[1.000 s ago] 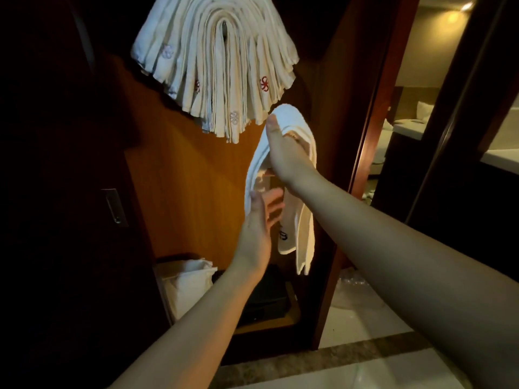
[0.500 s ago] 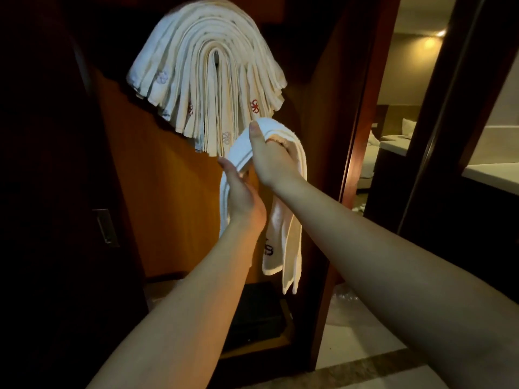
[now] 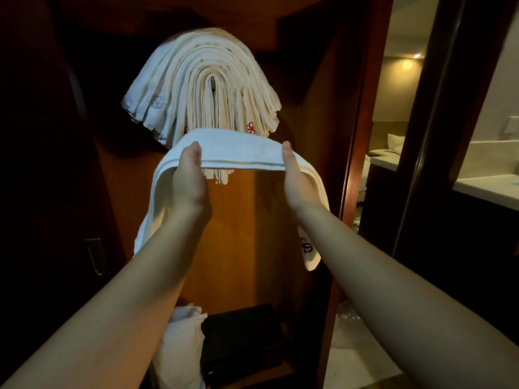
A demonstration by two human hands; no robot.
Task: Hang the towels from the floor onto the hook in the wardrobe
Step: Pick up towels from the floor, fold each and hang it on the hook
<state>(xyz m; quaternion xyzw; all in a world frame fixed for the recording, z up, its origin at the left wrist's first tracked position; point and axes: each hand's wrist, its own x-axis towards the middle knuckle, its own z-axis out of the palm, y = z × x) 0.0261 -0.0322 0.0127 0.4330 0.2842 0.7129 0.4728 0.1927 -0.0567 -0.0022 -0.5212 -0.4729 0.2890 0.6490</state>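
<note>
I see my left hand (image 3: 187,179) and right hand (image 3: 295,179) each with its grip pinching one white towel (image 3: 241,151), stretched flat between them just below the stack of hung towels (image 3: 202,88), too many to count, far inside the wardrobe (image 3: 252,234).

A dark box (image 3: 241,341) sits beside a white bag (image 3: 182,346) on the wardrobe floor.

Hung towels (image 3: 202,88): high on the wardrobe's back panel (image 3: 252,234)
Held towel (image 3: 238,148): just before them, lower
Black box (image 3: 241,341): wardrobe floor, right of bag (image 3: 182,341)
</note>
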